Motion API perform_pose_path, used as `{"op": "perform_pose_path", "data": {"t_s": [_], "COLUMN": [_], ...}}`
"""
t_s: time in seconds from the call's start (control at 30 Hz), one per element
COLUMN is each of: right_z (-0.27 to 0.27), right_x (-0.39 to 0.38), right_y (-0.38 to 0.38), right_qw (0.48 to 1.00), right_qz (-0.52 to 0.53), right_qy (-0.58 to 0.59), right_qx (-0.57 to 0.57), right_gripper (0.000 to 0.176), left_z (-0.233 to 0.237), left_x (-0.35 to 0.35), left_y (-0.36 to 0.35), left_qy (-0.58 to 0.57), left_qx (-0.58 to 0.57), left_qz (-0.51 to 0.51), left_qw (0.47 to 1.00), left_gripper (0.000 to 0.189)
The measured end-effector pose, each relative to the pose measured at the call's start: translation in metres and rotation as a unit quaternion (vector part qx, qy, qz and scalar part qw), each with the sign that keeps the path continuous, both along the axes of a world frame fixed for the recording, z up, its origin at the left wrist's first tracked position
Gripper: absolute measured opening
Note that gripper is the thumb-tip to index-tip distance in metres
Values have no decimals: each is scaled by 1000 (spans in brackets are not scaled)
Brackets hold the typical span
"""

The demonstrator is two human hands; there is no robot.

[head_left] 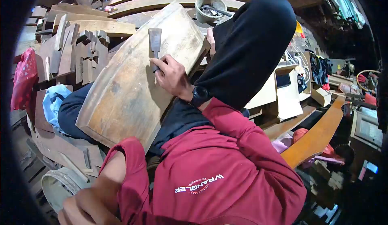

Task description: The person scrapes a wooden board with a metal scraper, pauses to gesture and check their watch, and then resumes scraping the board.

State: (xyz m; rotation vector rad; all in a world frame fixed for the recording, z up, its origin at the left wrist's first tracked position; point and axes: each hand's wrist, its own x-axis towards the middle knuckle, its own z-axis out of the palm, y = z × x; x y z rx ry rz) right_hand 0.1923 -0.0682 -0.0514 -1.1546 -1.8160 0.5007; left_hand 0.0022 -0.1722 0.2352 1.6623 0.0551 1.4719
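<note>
My right hand, with a dark watch at the wrist, grips the dark handle of a broad flat metal blade tool. The tool's wide end points away from me, over the upper part of a curved wooden panel. This worn panel, pale at the top and browner lower down, lies across my legs. At the bottom left, my left hand is curled beside a pale bucket; its fingertips are hidden, and what it holds, if anything, cannot be made out.
Wood offcuts are piled at the left, near a red bag and a light blue cloth. A round container of small metal pieces stands beyond the panel. Rightward lie a long orange-brown board and cardboard pieces.
</note>
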Motion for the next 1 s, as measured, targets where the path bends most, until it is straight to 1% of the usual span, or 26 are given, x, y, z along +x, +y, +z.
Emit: {"op": "perform_pose_path", "data": {"t_s": [0.03, 0.17, 0.3, 0.4, 0.43, 0.53, 0.57, 0.67, 0.7, 0.77, 0.83, 0.93, 1.0], "right_z": [-2, 15, 1, 13, 14, 0, -4, 14, 11, -7, -6, 15, 7], "right_x": [-1, 5, -1, 5, 6, 2, 2, 5, 4, 1, 0, 2, 2], "right_y": [0, -4, 2, -3, -3, 0, 0, -2, -1, 1, 2, -2, -1], "right_qw": [1000, 999, 1000, 999, 999, 1000, 1000, 1000, 999, 1000, 1000, 999, 1000], "right_qz": [-12, 5, -17, 0, 3, -9, -11, -11, -2, -14, -28, -15, -12], "right_qy": [-12, 34, 3, 46, 36, -6, -3, 20, 33, 8, -2, 42, 16], "right_qx": [-7, 9, -1, 5, 18, -11, -17, 13, 2, -7, 9, -8, 5], "right_gripper": [38, 39, 38, 38, 38, 38, 38, 38, 39, 39, 39, 39, 40], "left_z": [1, 3, 3, 4, 4, 5, 5, 6, 6, 6, 8, 6, 6], "left_x": [0, -1, 1, 1, 2, 3, 4, 4, 4, 5, 7, 6, 5], "left_y": [0, -1, 1, 2, 2, 2, 3, 3, 3, 3, 3, 2, 2], "left_qy": [1, 1, 3, 4, 5, 9, 12, 18, 19, 27, 31, 38, 42], "left_qx": [-1, -3, -7, -9, -11, -16, -16, -20, -22, -30, -36, -44, -49], "left_qz": [-2, -1, -5, -6, -5, -4, -5, -1, 2, 7, 13, 23, 27], "left_qw": [1000, 1000, 1000, 1000, 1000, 1000, 1000, 1000, 1000, 999, 999, 998, 998], "left_gripper": [33, 30, 26, 24, 23, 20, 20, 17, 16, 15, 13, 11, 9]}}
